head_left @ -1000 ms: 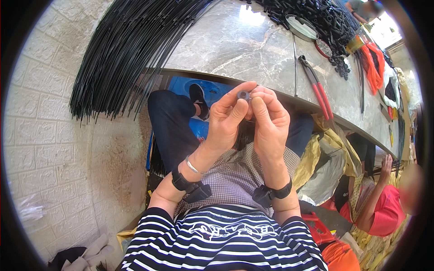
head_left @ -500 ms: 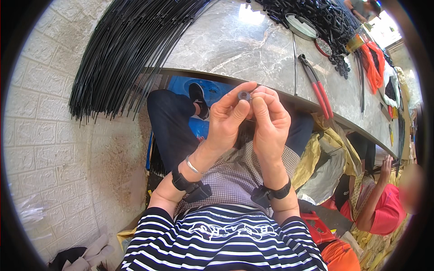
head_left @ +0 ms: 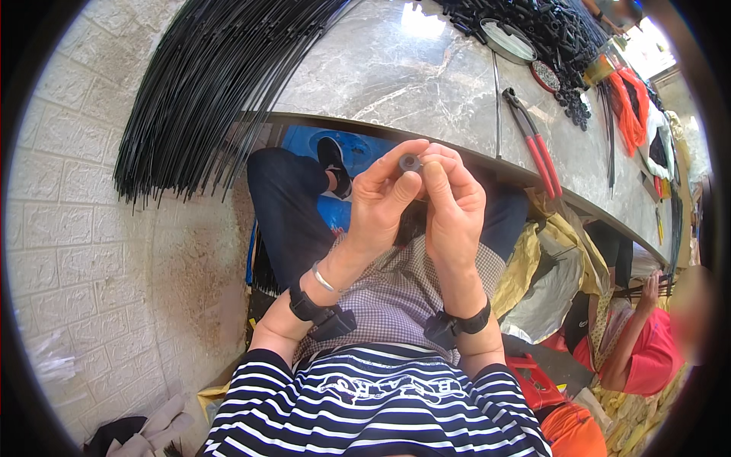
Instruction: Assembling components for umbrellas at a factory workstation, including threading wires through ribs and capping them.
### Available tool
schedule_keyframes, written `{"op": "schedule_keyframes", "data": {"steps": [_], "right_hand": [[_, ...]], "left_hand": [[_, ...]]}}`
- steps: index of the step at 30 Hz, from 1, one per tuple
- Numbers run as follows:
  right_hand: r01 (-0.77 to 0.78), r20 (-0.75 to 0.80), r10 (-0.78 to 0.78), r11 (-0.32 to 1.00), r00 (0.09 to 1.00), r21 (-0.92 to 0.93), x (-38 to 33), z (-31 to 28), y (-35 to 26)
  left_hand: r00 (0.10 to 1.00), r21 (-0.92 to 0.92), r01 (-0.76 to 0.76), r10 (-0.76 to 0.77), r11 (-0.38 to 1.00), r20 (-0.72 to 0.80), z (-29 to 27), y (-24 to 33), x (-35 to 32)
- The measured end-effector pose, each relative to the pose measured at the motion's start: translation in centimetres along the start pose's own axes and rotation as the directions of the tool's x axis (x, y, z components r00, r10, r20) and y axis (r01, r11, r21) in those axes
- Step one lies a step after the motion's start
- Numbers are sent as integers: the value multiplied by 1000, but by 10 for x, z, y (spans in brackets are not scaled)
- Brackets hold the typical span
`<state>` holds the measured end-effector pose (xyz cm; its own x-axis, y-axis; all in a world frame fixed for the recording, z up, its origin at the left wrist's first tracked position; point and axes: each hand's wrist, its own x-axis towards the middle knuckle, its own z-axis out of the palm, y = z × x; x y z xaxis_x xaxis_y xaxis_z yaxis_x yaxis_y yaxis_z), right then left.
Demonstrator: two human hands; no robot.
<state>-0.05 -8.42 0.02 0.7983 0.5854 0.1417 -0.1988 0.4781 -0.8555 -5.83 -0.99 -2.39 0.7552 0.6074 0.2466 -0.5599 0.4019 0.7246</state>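
Between my two hands, just off the table's near edge, is a small dark round fitting (head_left: pixel 410 163) with a raised ring at its middle. My left hand (head_left: pixel 383 199) pinches it between thumb and forefinger. Close against its right side, my right hand (head_left: pixel 455 204) has thumb and forefinger pressed together. Something tiny and pale seems to sit at those fingertips, too small to name. Both hands are above my lap, and each wrist wears a black strap.
Long thin black rods (head_left: pixel 221 99) hang over the table's left end. On the grey tabletop (head_left: pixel 381 84) lie red-handled cutters (head_left: pixel 537 148), a round dish (head_left: pixel 509 42), a small red dish of tiny pieces (head_left: pixel 545 76) and black fittings (head_left: pixel 548 30). A person in pink (head_left: pixel 640 350) sits at right.
The fitting has turned slightly in my fingers, and its centre looks less like an open hole. My right hand has shifted a little left. The person's hand at right has moved slightly.
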Motion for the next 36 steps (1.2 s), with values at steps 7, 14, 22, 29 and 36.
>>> {"op": "schedule_keyframes", "data": {"steps": [7, 14, 22, 29, 36], "right_hand": [[-12, 12, 12, 1000, 1000, 7, 0, -1, 3], [13, 17, -13, 1000, 1000, -15, -1, -1, 3], [56, -17, -57, 998, 998, -42, -1, -2, 3], [128, 29, -125, 983, 992, -129, 6, -5, -2], [-269, 117, 261, 962, 958, 57, 18, -21, -12]], "left_hand": [[999, 10, 29, -29, 1000, -17, -2, 0, -3], [1000, 9, -7, 7, 1000, -13, -3, -1, -4], [997, 103, 70, -72, 992, 13, -7, 1, -1], [993, 18, 73, -74, 997, 92, -12, 0, 5], [982, -67, 107, -95, 992, 166, -11, -5, 8]]}}
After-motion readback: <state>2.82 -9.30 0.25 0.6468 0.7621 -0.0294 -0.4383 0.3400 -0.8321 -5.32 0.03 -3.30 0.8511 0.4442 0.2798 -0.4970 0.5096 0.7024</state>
